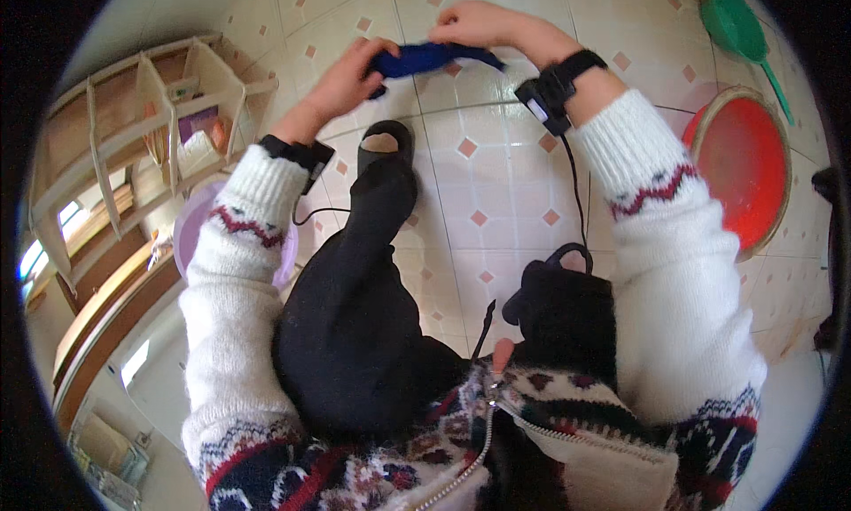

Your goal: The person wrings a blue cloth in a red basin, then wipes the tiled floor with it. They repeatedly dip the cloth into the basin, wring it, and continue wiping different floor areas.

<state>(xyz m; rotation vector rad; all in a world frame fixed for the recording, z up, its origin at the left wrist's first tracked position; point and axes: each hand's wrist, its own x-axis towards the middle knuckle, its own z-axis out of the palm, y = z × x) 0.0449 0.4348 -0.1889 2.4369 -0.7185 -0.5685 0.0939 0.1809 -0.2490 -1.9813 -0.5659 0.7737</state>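
Observation:
Stretched between my two hands above the tiled floor is a dark blue cloth item (415,60), somewhat blurred. My left hand (362,69) grips its left end, with the thumb below and the fingers over the top. My right hand (469,24) pinches its upper edge towards the right, and a narrow dark end hangs past the fingers. What kind of cloth item it is, I cannot tell. Both wrists carry a black strap with a small black device and a cable.
A red basin (744,172) stands on the floor at the right, with a green long-handled plastic scoop or strainer (734,26) beyond it. A light purple basin (193,225) is partly behind my left sleeve. A pale shelf rack (166,115) holding several items stands at the left.

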